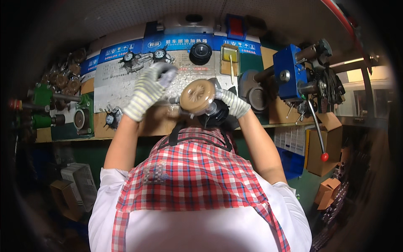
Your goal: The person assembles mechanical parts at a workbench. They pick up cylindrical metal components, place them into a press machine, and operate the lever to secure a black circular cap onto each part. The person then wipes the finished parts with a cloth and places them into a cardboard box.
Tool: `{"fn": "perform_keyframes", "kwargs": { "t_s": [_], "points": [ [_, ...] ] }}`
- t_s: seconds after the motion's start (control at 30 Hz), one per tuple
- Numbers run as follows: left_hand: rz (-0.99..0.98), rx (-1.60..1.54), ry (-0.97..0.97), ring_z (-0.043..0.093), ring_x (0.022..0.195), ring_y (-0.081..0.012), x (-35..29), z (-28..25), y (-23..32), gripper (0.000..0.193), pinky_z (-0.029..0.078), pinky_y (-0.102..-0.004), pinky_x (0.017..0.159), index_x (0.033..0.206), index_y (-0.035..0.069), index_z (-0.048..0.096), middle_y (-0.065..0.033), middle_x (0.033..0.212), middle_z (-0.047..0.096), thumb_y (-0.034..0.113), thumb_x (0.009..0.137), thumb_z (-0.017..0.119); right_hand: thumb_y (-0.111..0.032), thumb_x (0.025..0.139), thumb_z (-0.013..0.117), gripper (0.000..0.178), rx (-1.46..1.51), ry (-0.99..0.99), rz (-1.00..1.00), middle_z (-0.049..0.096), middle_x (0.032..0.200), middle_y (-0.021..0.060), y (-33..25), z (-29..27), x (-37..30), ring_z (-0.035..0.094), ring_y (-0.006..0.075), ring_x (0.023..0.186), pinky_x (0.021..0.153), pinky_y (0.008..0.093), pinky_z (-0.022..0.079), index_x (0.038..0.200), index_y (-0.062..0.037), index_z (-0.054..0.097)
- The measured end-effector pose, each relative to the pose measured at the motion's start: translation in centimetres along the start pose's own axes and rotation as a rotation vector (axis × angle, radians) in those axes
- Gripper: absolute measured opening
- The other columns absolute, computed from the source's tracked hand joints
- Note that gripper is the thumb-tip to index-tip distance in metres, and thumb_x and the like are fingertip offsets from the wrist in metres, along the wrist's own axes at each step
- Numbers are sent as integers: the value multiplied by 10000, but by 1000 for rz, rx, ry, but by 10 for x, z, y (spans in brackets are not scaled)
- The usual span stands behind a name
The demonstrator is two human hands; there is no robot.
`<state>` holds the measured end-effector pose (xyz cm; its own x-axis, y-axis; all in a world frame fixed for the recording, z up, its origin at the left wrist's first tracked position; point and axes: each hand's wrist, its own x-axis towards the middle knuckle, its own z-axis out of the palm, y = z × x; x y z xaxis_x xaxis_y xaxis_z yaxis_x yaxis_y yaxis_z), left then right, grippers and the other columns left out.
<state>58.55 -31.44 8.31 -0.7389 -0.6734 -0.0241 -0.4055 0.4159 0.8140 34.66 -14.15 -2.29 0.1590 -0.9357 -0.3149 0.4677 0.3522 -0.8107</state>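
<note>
Workbench (pixel 126 86) along a wall, a blue banner strip behind it; green fixtures at the left end, a blue machine block (pixel 289 71) with a red-knobbed lever (pixel 324 156) at the right. Cardboard boxes and a pale plastic crate (pixel 79 180) sit below. Person in a red plaid apron and knit work gloves. Right hand (pixel 231 103) grips a round tan ribbed part (pixel 197 96) on a dark body — held up above the bench edge. Left hand (pixel 152 86) is closed around something pale, just left of the part; cannot tell what.
</note>
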Motion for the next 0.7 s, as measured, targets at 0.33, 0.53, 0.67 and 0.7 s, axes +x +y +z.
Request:
{"fn": "perform_keyframes", "kwargs": {
  "t_s": [0.33, 0.53, 0.67, 0.7],
  "points": [
    [-511, -624, -395, 595, 841, -132, -13, 82, -111, 640, 500, -289, 794, 1007, 33, 644, -51, 927, 652, 649, 869, 538, -385, 907, 579, 405, -158, 668, 82, 692, 980, 144, 118, -15, 38, 657, 258, 891, 818, 346, 516, 1126, -52, 650],
    [-688, -727, 122, 601, 765, -138, -35, 129, -162, 613, 514, -299, 708, 978, 14, 651, -61, 883, 652, 610, 890, 540, -488, 811, 660, 530, -1306, 1470, 395, 512, 1269, 185, 94, -60, -12, 495, 356, 1174, 938, 478, 452, 1132, -67, 630],
    [-610, -457, 193, 536, 771, -193, -30, 143, -155, 667, 455, -338, 738, 960, -40, 618, -111, 846, 617, 614, 914, 489, -479, 836, 632, 547, -1366, 1148, 426, 546, 1267, 217, 78, -79, -20, 518, 373, 1175, 965, 439, 443, 1212, -83, 596],
    [-559, -461, 138, 529, 775, -190, -30, 147, -175, 673, 454, -340, 750, 959, -36, 618, -110, 851, 618, 618, 924, 462, -471, 851, 615, 547, -1265, 1127, 303, 574, 1242, 231, 74, -80, -17, 541, 379, 1154, 957, 437, 447, 1232, -80, 581]
  ]
}}
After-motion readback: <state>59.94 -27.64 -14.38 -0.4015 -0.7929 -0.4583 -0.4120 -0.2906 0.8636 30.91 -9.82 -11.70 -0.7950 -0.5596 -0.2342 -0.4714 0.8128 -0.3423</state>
